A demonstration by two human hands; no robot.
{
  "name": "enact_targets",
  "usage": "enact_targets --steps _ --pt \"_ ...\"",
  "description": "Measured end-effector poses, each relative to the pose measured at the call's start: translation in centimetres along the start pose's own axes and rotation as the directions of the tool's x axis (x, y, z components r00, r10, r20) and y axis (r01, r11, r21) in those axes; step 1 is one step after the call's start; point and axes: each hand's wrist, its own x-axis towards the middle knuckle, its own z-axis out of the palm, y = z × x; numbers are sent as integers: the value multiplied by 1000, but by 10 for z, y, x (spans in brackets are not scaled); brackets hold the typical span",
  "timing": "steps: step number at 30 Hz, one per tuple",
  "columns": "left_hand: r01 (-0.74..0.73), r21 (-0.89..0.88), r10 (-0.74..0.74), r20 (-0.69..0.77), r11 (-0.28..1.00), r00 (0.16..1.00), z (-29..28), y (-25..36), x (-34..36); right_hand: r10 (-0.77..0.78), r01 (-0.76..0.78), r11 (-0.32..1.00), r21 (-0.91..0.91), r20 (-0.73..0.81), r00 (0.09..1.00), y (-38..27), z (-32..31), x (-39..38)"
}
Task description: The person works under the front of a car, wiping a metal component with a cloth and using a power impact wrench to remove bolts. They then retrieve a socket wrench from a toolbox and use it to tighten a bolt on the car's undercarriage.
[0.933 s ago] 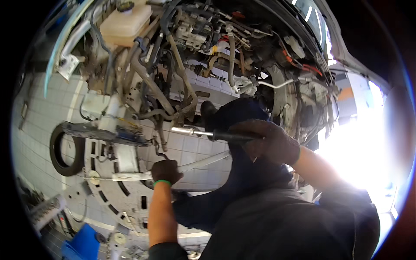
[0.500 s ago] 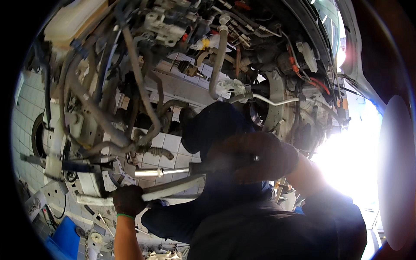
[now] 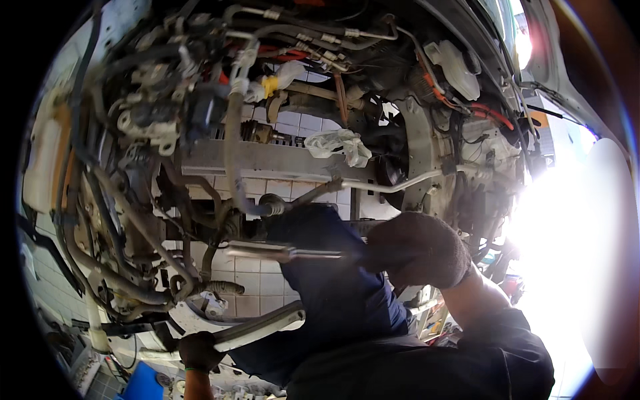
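My right hand [image 3: 427, 252], in a dark work glove, is closed round the dark handle of a socket tool. Its silver shaft and long socket [image 3: 257, 251] point left, level and slightly blurred, above my leg in dark blue trousers [image 3: 340, 273]. The socket end touches no fastener that I can see. At the lower left my left hand [image 3: 200, 351], gloved too, is wrapped round a pale metal frame bar [image 3: 267, 327] that slants up to the right and stops at my leg.
I am inside a stripped engine bay. Hoses [image 3: 233, 147] and a pale metal pipe [image 3: 400, 185] cross in front of me. A crumpled plastic bag [image 3: 339, 147] hangs beyond. White floor tiles [image 3: 257, 283] show through the gaps. A blue object [image 3: 143, 382] lies lower left.
The whole view has shifted, bringing more of the bay's right side in. My right hand and the socket tool are higher above the frame bar. My left hand keeps hold of the bar.
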Motion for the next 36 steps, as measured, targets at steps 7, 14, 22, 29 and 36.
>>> enact_targets --steps 7,14,22,29,36 --pt "49 102 -72 246 994 967 -11 11 16 -252 207 962 -177 -291 923 182 -121 -121" --pt "38 211 -133 461 977 878 -29 20 44 -423 -110 784 -611 -656 625 246 -241 -35" --pt "-17 274 -148 569 962 809 -20 16 48 -325 702 688 186 -785 527 120 -267 188" --pt "-147 256 -47 623 955 781 -16 7 54 -545 389 813 -433 -801 248 75 -279 247" --pt "-66 285 -122 593 956 796 -1 3 45 -560 529 761 -375 -792 244 85 -301 260"
